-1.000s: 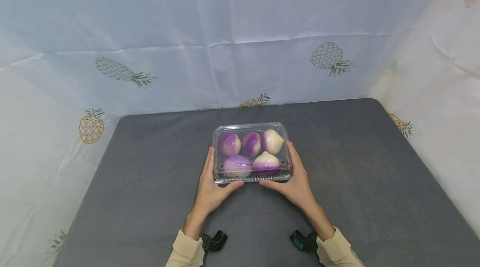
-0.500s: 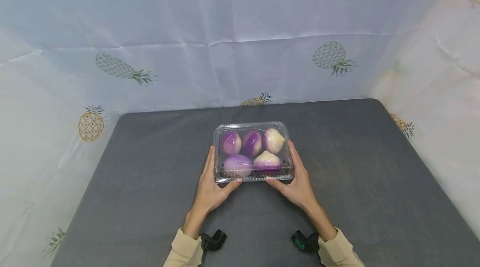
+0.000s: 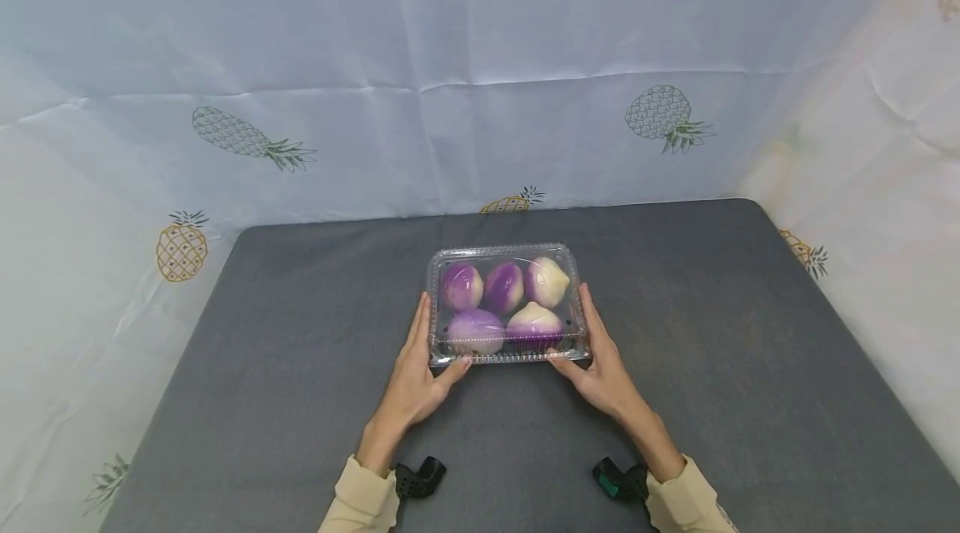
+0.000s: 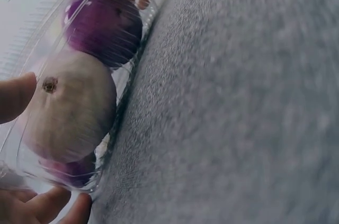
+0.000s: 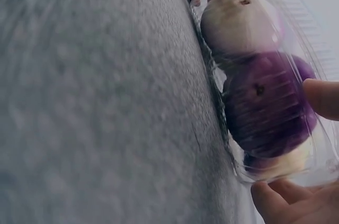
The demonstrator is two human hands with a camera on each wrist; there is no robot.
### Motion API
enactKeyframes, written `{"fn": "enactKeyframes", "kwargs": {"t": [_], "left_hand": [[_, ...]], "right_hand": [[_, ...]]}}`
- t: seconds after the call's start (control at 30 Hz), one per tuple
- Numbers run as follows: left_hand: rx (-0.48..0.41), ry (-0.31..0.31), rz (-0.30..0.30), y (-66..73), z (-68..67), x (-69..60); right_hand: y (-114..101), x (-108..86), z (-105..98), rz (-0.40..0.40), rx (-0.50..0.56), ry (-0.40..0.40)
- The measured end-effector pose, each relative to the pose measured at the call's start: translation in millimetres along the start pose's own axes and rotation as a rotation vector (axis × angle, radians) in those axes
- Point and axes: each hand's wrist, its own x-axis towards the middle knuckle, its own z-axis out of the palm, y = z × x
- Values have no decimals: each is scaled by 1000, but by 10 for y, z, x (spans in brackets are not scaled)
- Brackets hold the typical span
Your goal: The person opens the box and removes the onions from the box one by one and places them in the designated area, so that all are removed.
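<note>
A clear plastic clamshell box [image 3: 497, 251] with its lid down sits on the grey table in the head view. Several purple-and-white vegetables that look like turnips [image 3: 503, 287] show through it in two rows. My left hand [image 3: 411, 379] holds the near left corner, thumb at the front edge and fingers along the left side. The near right corner is held likewise by my right hand [image 3: 600, 375]. In the left wrist view a pale turnip [image 4: 74, 107] lies closest; a purple turnip [image 5: 265, 102] does so in the right wrist view. Both wrist views show fingertips low against the box's sides.
The grey cloth-covered table [image 3: 315, 333] extends on all sides of the box. Behind it hangs a pale curtain [image 3: 450, 17] with printed pineapples. Black wrist mounts [image 3: 420, 476] sit at the sleeve cuffs.
Both thumbs have slid outward along the box's front edge, away from each other, and the forearms have spread slightly apart. Apart from a small camera shift, the box stays in place with its lid down.
</note>
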Motion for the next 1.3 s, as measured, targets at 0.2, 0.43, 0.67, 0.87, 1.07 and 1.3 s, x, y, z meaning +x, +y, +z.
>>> {"fn": "enactKeyframes", "kwargs": {"t": [0.2, 0.43, 0.67, 0.87, 1.07, 1.3], "left_hand": [[1, -48, 2, -6, -47, -1], [4, -92, 21, -59, -112, 7], [-2, -162, 47, -111, -176, 27], [-19, -236, 41, -114, -231, 45], [-41, -285, 52, -132, -267, 45], [-56, -310, 67, -146, -271, 43]], "right_hand": [[30, -6, -52, -23, 51, -61], [44, -3, -135, -50, 56, -163], [73, 0, -181, -71, 96, -219], [55, 4, -217, -57, 99, -252], [54, 0, -230, -44, 118, -282], [98, 10, -241, -65, 148, -290]]}}
